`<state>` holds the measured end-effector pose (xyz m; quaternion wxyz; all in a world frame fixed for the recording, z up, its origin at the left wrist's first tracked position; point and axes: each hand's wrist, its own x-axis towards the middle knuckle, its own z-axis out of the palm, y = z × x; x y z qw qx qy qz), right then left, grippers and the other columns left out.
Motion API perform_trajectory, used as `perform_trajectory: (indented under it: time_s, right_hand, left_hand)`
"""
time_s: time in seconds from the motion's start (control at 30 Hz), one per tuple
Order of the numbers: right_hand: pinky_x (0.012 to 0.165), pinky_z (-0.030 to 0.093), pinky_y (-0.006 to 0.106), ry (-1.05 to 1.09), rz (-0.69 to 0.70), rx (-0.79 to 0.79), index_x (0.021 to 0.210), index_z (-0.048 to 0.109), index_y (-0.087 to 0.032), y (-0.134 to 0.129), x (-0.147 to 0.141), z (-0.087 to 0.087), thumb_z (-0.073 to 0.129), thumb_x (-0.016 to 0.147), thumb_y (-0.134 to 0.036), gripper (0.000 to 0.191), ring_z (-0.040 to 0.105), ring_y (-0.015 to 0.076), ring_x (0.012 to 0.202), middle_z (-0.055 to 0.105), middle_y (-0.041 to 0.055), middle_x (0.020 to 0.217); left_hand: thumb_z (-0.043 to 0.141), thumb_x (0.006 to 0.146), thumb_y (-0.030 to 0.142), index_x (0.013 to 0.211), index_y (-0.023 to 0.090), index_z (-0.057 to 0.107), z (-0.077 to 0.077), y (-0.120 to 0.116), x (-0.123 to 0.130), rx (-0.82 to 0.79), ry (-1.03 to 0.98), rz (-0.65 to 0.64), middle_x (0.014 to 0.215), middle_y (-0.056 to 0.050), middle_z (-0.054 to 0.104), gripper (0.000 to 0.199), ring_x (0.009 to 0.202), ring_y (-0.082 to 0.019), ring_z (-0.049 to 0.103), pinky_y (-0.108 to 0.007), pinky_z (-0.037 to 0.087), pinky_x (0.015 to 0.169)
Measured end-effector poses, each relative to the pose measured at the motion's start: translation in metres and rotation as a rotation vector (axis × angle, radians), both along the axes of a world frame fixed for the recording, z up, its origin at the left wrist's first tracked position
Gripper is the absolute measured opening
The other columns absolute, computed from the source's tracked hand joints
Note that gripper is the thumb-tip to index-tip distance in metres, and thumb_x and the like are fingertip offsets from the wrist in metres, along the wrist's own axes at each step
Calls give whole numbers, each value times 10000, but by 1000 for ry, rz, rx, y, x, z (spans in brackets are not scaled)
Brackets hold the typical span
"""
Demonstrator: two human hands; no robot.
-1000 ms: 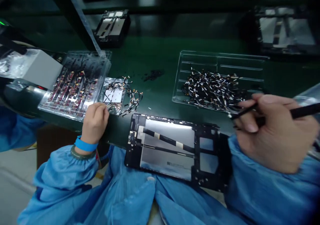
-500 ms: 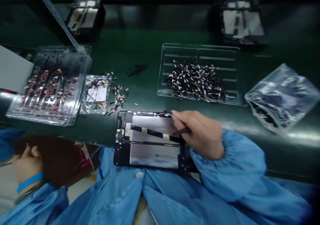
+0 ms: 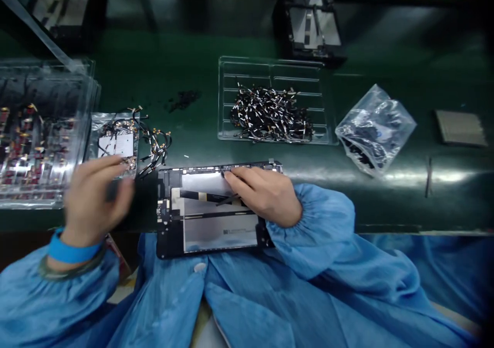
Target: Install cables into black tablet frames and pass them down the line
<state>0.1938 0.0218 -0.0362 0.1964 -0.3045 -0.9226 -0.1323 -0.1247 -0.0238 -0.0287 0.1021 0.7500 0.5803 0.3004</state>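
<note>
A tablet point(image 3: 219, 229) without its back cover lies at the table's front edge, against my blue smock, its inside facing up. My right hand point(image 3: 266, 193) rests over its far right part, fingertips at the upper edge strip. A thin dark tool point(image 3: 228, 200) sticks out from under these curled fingers, pointing left; its exact kind is hidden. Motion blurs my left hand point(image 3: 98, 198), which hovers left of the tablet, thumb apart from the fingers, nothing visible in it. Behind it lie a plastic bag point(image 3: 133, 169) with a white label and loose black cables point(image 3: 154, 147) with gold ends.
Clear plastic trays point(image 3: 77, 147) of small parts stand at left. A clear tray point(image 3: 324, 126) holds a heap of black cables. Right of it lie a plastic bag point(image 3: 380, 126), a thin dark stick point(image 3: 428, 177) and a beige stack point(image 3: 461, 127). Tablet stacks point(image 3: 314, 26) stand behind.
My left hand has risen from beside the table at lower left to over the table near the labelled bag. My right hand has slid left along the tablet's upper edge. The view has turned right.
</note>
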Motion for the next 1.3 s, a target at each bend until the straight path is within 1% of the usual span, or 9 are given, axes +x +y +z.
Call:
perform_trajectory:
  time_s: [0.07, 0.1, 0.23, 0.37, 0.6, 0.87, 1.0, 1.17, 1.3]
  right_hand:
    - [577, 373, 281, -4, -6, -23, 982, 676, -146, 0, 0, -1, 432, 930, -149, 249, 559, 133, 694, 707, 58, 922]
    - [578, 370, 284, -4, -10, -37, 989, 675, -147, 0, 0, -2, 435, 931, -155, 247, 558, 134, 697, 703, 60, 923]
    - [565, 351, 293, -13, -25, -23, 963, 680, -153, 1, -2, -2, 401, 948, -150, 279, 544, 129, 683, 700, 47, 894]
    - [557, 338, 298, -28, -26, 19, 947, 685, -145, -1, -2, 3, 405, 951, -133, 280, 523, 125, 649, 688, 33, 805]
    - [573, 366, 292, -40, -51, -162, 1037, 663, -125, -14, 15, 13, 396, 950, -108, 282, 552, 139, 699, 670, 51, 811]
    - [553, 352, 296, -69, -110, 1, 1064, 656, -164, -20, 26, 4, 462, 940, -146, 231, 543, 126, 690, 712, 26, 923]
    - [580, 361, 299, -55, -128, 16, 1069, 651, -181, -18, 26, -1, 443, 949, -161, 242, 529, 130, 694, 709, 29, 952]
    - [584, 360, 292, -41, -129, 37, 1038, 662, -179, -17, 25, -2, 458, 942, -160, 226, 513, 132, 683, 711, 20, 921]
    - [588, 362, 289, -28, -127, 36, 1023, 670, -163, -16, 24, -2, 484, 927, -147, 210, 503, 138, 686, 709, 23, 895]
  left_hand:
    - [553, 867, 212, 1108, 233, 559, 0, 22, 36, -3, 136, -349, 1324, -73, 560, 242, 1188, -252, 548, -464, 456, 1000]
    - [518, 885, 215, 1072, 209, 576, 0, 32, 53, -19, 153, -462, 1346, -99, 547, 196, 1195, -250, 549, -444, 473, 984]
    - [425, 929, 235, 1014, 166, 611, -2, 52, 93, -50, 296, -673, 1318, -134, 579, 217, 1182, -277, 566, -455, 487, 949]
    - [420, 915, 185, 1033, 174, 628, -6, 53, 97, -82, 354, -678, 1312, -125, 587, 239, 1222, -286, 544, -459, 473, 968]
    - [380, 925, 180, 1263, 184, 553, -7, 53, 95, -79, 360, -651, 1287, -115, 609, 380, 1197, -252, 564, -417, 476, 947]
    - [413, 920, 209, 1205, 218, 604, -6, 53, 97, -21, 368, -640, 1251, -96, 637, 344, 1166, -269, 589, -417, 487, 885]
    - [408, 908, 174, 1186, 190, 612, -5, 53, 98, 30, 391, -660, 1246, -113, 637, 345, 1140, -293, 604, -434, 496, 846]
    - [412, 907, 177, 1203, 212, 605, -5, 54, 98, -21, 383, -662, 1279, -114, 613, 355, 1176, -301, 581, -460, 496, 864]
    - [409, 909, 159, 1200, 175, 604, -5, 53, 98, 86, 416, -690, 1270, -130, 616, 351, 1153, -309, 596, -459, 514, 838]
